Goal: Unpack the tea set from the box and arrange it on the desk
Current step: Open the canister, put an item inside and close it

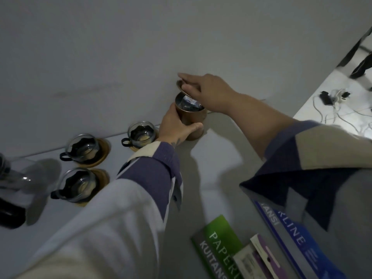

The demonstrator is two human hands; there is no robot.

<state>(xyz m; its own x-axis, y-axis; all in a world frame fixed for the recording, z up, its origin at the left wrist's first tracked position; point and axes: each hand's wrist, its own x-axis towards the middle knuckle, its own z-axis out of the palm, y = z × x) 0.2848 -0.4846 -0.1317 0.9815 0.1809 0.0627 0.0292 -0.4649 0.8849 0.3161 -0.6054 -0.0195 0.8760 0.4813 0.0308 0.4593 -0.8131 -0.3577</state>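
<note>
A brown canister stands on the grey desk against the wall. My left hand grips its side. My right hand pinches the canister's round lid, tilted just above the open mouth, where something shiny shows inside. Three glass cups with black handles sit on round wooden coasters to the left: one beside my left hand, one further left, one in front of it. A glass teapot with a dark base stands at the far left, partly cut off.
Booklets lie at the desk's front: a green one, a blue one and a small purple and white packet. Beyond the desk's right edge, white floor tiles carry a power strip with cables. The wall runs close behind the cups.
</note>
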